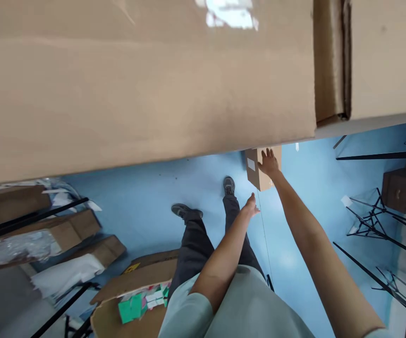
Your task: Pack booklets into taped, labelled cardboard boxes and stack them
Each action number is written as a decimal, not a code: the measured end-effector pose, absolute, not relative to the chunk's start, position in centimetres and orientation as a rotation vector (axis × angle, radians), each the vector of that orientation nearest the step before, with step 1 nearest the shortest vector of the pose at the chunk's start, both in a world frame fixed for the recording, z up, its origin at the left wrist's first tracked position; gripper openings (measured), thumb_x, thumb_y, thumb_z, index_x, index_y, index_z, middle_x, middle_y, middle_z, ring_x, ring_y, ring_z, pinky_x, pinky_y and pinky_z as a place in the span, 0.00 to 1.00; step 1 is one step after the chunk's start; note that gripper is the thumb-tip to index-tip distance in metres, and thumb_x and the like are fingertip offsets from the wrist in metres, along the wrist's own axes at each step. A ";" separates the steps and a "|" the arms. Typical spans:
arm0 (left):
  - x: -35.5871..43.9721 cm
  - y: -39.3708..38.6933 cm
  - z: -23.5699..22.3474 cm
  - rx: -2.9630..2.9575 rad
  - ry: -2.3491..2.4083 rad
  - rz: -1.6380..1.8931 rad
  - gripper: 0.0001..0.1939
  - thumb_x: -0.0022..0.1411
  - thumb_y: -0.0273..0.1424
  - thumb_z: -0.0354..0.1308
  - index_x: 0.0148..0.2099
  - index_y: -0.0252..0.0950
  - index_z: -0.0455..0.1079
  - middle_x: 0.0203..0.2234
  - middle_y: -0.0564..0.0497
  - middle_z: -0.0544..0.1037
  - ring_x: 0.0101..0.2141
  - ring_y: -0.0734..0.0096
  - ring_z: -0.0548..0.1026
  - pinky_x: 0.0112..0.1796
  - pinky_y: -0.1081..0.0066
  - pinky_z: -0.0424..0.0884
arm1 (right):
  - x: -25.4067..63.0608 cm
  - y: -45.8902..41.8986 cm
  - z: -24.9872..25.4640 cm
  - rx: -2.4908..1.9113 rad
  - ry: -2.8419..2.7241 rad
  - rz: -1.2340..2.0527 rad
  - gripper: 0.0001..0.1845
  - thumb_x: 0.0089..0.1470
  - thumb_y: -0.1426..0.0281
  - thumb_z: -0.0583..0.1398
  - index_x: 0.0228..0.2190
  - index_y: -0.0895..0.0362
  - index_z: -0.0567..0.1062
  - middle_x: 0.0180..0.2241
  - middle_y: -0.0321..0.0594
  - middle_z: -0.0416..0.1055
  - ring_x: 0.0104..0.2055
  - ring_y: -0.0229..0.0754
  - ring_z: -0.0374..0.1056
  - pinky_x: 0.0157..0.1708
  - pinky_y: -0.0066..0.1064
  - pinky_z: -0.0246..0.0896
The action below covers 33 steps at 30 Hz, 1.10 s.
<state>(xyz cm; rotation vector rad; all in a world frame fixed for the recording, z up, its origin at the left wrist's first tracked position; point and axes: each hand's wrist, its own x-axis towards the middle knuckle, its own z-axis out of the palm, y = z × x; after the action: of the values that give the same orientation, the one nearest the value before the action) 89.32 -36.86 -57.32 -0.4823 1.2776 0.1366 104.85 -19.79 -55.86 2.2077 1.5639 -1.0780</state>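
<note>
A small brown cardboard box [255, 177] with a white label is partly hidden behind a large carton's lower edge. My right hand [269, 162] reaches to this box with its fingers spread; the hand overlaps the box's upper part, and whether it presses on it I cannot tell. Lower and to the left, my left hand [251, 205] is held near the box, apart from it, thumb away from the fingers. Nothing shows in either palm. Close to the camera, the large carton [136, 94] fills the upper view.
Another big carton [386, 56] adjoins at the upper right. An open carton [128, 324] with small green and white boxes stands beside my legs. Cardboard and plastic wrap [23, 246] sit on a rack at left. Black metal frames [372, 220] stand on the blue floor [294, 234] at right.
</note>
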 end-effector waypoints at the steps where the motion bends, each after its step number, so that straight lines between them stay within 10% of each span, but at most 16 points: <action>1: 88.1 -36.4 -57.0 -0.471 1.324 0.099 0.30 0.71 0.50 0.62 0.66 0.36 0.67 0.65 0.27 0.71 0.73 0.37 0.63 0.65 0.44 0.69 | 103.7 -21.1 -55.3 2.201 1.524 -1.123 0.39 0.68 0.65 0.60 0.73 0.63 0.60 0.80 0.59 0.45 0.83 0.63 0.33 0.77 0.59 0.44; 11: 70.3 -32.7 -47.2 -0.354 1.488 0.141 0.18 0.76 0.42 0.57 0.59 0.38 0.70 0.61 0.35 0.77 0.64 0.50 0.74 0.63 0.55 0.72 | 93.8 -33.8 -45.9 2.316 1.307 -1.305 0.27 0.65 0.69 0.62 0.62 0.68 0.75 0.67 0.65 0.71 0.74 0.59 0.61 0.74 0.48 0.55; 22: 51.7 -28.3 -32.1 -0.341 1.312 0.774 0.08 0.77 0.33 0.55 0.51 0.38 0.73 0.61 0.37 0.80 0.56 0.61 0.83 0.61 0.62 0.74 | 81.7 -28.3 -33.1 2.355 1.881 -1.300 0.20 0.60 0.62 0.63 0.49 0.58 0.85 0.53 0.55 0.84 0.60 0.61 0.79 0.63 0.49 0.73; 33: 28.6 -30.9 -22.3 -0.349 0.948 1.331 0.03 0.70 0.26 0.62 0.42 0.38 0.76 0.54 0.41 0.85 0.57 0.56 0.83 0.68 0.57 0.70 | 53.8 -21.7 -23.1 2.092 2.466 -1.634 0.35 0.59 0.40 0.60 0.50 0.54 0.85 0.54 0.57 0.83 0.56 0.63 0.82 0.57 0.55 0.78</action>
<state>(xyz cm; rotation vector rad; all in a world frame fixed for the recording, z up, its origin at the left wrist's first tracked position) 28.59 -30.94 -22.34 -0.3488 0.9480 1.3307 53.82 -21.65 -23.15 2.0919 2.4656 -1.6341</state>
